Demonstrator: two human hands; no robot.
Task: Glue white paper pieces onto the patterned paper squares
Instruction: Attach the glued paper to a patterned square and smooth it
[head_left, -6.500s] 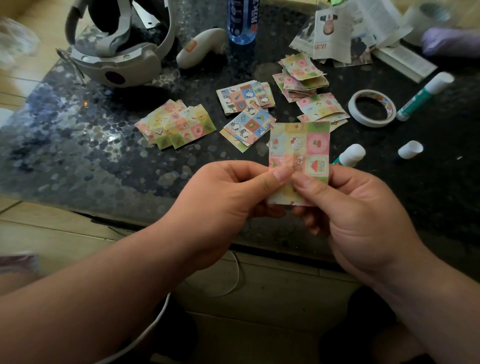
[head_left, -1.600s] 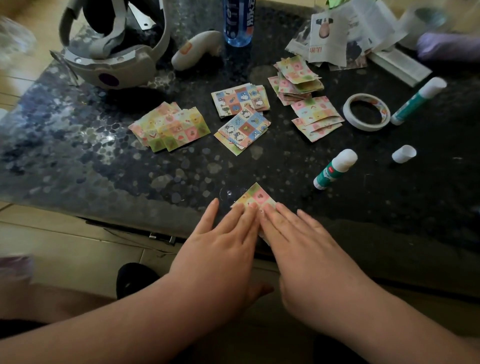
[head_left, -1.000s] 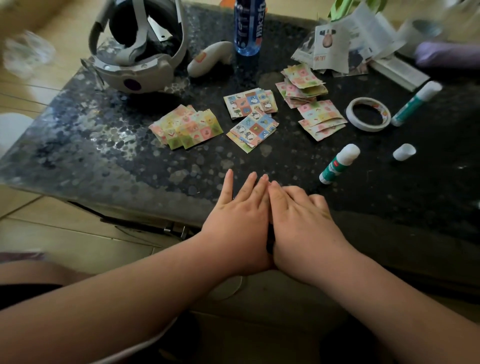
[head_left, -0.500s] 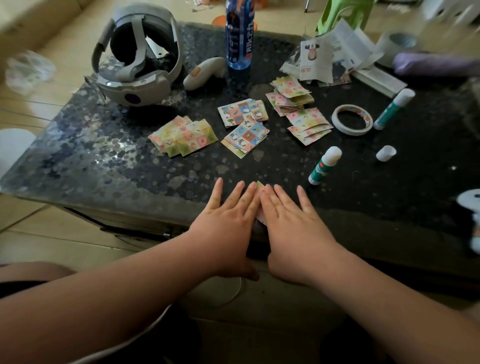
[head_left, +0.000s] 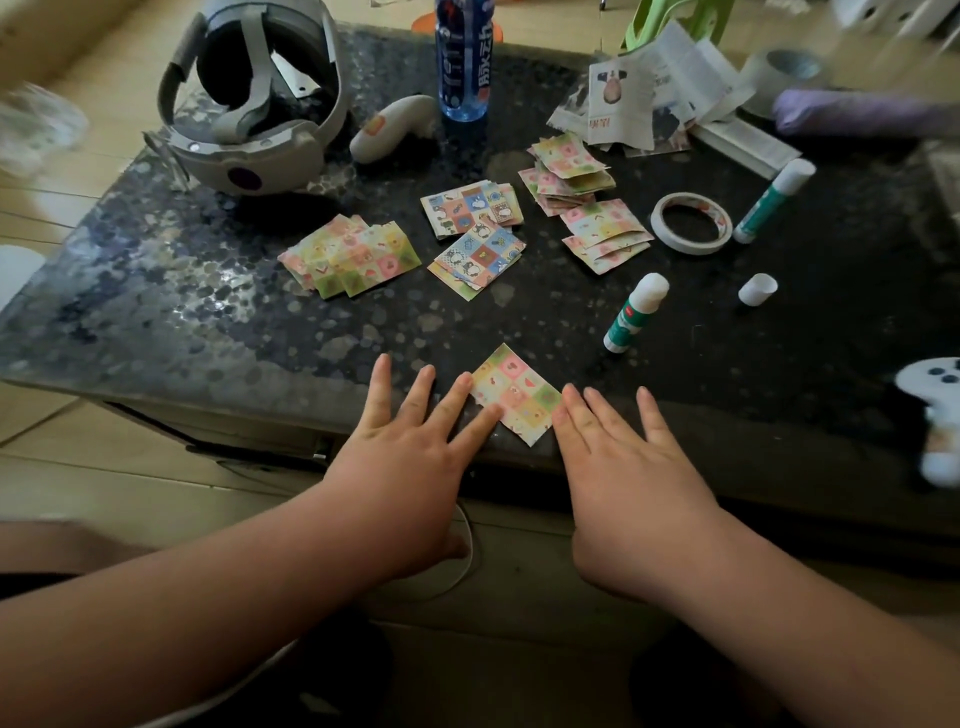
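— Where is the patterned square (head_left: 514, 393)?
— Lower centre of the frame, flat on the counter (head_left: 156, 291) near its front edge, turned cornerwise.
— And the hands?
— The left hand (head_left: 410, 457) is at its left and the right hand (head_left: 618, 467) at its right, with fingertips touching its edges. Each grip is apart, fingers straight and clasping nothing.
— Around it?
— A glue stick (head_left: 635, 313) lies at upper right, with a loose white cap (head_left: 757, 289) beyond. Piles of patterned squares (head_left: 353, 255) lie above.
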